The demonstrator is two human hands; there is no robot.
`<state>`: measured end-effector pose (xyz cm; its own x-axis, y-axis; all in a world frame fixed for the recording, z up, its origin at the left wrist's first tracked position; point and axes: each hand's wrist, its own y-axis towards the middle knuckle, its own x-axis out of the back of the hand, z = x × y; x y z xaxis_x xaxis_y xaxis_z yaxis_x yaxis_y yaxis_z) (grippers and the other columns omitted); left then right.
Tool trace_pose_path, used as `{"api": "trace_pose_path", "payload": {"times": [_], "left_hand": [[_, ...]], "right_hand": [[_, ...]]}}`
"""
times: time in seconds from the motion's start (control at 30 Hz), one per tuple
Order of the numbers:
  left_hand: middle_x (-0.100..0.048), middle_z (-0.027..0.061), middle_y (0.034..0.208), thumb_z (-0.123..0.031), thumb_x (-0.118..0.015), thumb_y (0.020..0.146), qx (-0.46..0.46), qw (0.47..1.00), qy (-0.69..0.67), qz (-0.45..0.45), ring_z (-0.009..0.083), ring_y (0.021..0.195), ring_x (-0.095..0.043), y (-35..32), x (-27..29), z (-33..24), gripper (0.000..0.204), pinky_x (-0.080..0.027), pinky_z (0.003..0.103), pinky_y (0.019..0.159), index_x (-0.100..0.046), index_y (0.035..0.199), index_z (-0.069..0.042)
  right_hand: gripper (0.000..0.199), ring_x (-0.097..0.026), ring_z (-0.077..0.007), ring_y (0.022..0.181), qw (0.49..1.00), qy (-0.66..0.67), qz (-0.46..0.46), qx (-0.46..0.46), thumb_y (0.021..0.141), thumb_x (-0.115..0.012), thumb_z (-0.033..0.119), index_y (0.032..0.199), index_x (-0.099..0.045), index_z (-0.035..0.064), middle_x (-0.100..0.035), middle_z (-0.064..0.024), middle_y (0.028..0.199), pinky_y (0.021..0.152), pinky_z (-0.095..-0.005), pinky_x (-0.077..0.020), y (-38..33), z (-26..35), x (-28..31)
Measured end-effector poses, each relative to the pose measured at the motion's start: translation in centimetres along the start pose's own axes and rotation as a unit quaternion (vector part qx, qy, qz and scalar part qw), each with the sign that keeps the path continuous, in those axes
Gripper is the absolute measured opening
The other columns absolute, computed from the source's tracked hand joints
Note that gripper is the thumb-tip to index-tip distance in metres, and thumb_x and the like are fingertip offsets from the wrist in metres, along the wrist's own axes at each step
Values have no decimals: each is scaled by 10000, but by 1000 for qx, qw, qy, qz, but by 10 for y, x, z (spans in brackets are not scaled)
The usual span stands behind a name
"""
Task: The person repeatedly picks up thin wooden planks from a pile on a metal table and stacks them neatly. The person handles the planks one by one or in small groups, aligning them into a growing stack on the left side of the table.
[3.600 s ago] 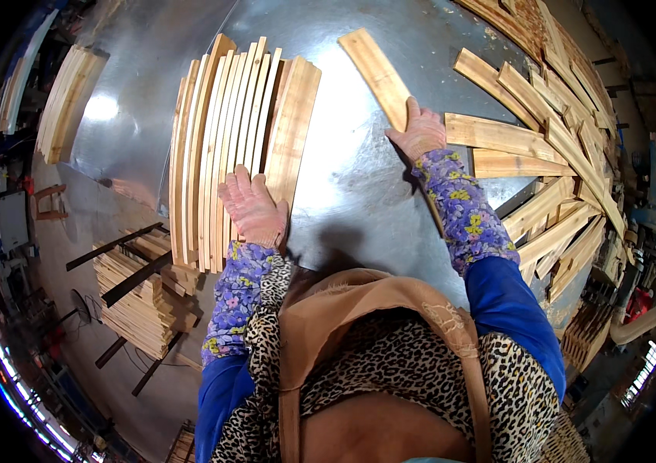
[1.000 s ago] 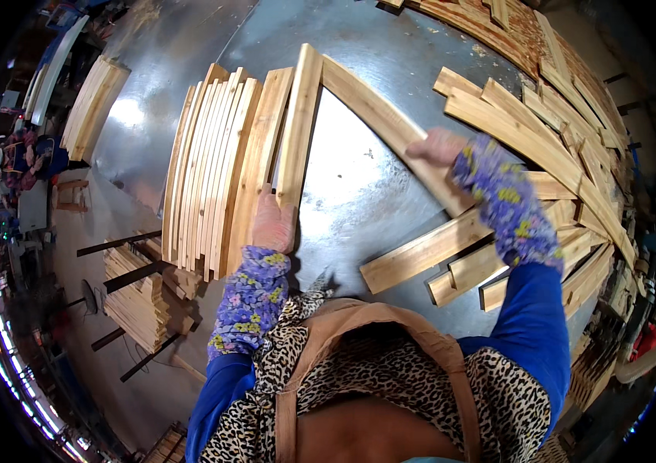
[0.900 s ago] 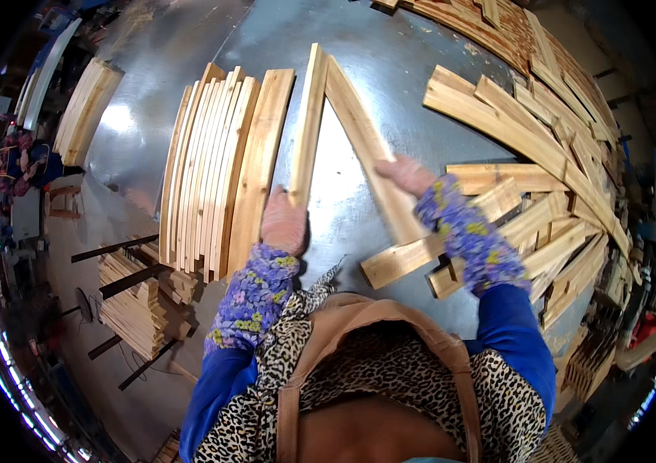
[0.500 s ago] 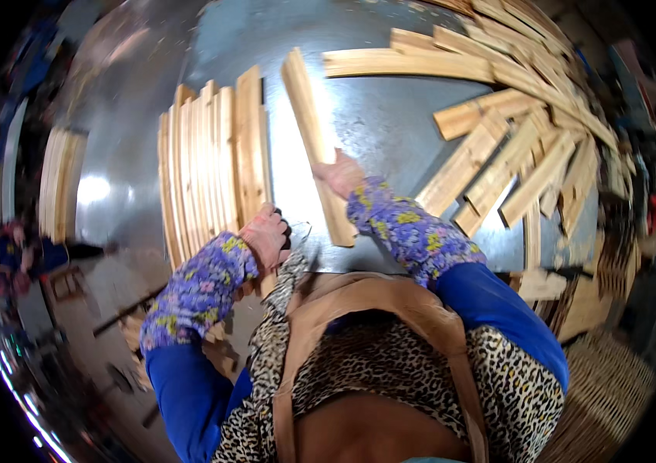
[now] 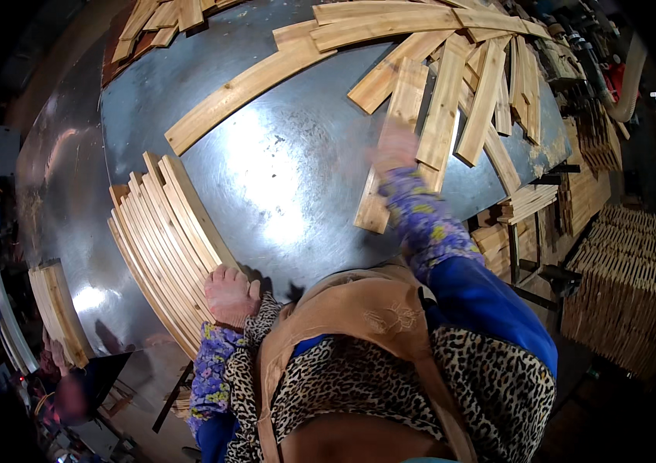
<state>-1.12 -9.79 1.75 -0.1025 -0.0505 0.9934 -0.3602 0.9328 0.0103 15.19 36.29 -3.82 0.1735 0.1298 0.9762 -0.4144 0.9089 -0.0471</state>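
Half a second ago the right hand lay on a loose slat just beside the stack; now the right hand [image 5: 394,147] is stretched far out across the table, and that loose slat is gone from the middle. It is blurry, so I cannot tell if the fingers are spread or pressed together. It sits on top of a flat wooden slat [image 5: 391,147] that points away from the person, at the near edge of the messy pile of slats [image 5: 482,85] on the right side of the table.

Near the person's body, the left hand [image 5: 230,295] rests at the near end of the stack of curved slats [image 5: 162,247]. Its fingers lie close together and press flat against the ends of the slats. These slats stand on their thin edges, side by side and touching, on the left part of the table.

One long curved slat [image 5: 251,85] lies alone on the far side, well apart from both hands.

All the wood sits on a shiny grey metal table [image 5: 289,193]. Both arms have flowery purple sleeves [image 5: 428,220], and the person wears a tan apron [image 5: 343,316] over a spotted top. On the far right, past the table edge, are more stacked slats [image 5: 629,285]. On the far left lies another small bundle of slats [image 5: 54,309].
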Motion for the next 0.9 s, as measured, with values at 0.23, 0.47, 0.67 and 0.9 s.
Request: {"api": "trace_pose_path", "payload": {"times": [0.23,0.47,0.67,0.9], "left_hand": [[-767,213,1242,-357,-690,1010,82,944,-320,-14,424,1207,-696,159,-5,-78,421,-528,509,1081,-758,1258,-25],[-816,209,1131,-467,-834,924,251,751,-500,352,310,1046,-761,255,-37,-60,623,-573,434,1004,-776,1289,34],[-807,137,1055,-397,-841,933,288,769,-521,233,221,975,-742,211,-23,-16,529,-579,410,923,-775,1266,7],[-724,58,820,-328,-780,1017,461,633,-618,70,161,749,-679,85,-47,-74,366,-546,358,713,-772,1131,20]], "right_hand": [[728,-663,-382,1293,884,424,35,-194,895,-673,94,1603,-510,45,-671,-215,1445,1045,-397,-562,31,-62,-10],[568,-718,-174,1129,676,721,89,-125,952,-544,4,1517,-589,18,-722,-79,1324,875,-290,-606,33,11,-27],[280,-733,-237,1095,705,670,222,-74,992,-683,118,1247,-735,13,-781,-88,1181,941,-361,-587,-7,52,-45],[496,-657,-420,1317,922,190,43,334,968,-757,305,1418,-699,104,-762,-177,1281,1127,-516,-514,189,100,-4]]}}
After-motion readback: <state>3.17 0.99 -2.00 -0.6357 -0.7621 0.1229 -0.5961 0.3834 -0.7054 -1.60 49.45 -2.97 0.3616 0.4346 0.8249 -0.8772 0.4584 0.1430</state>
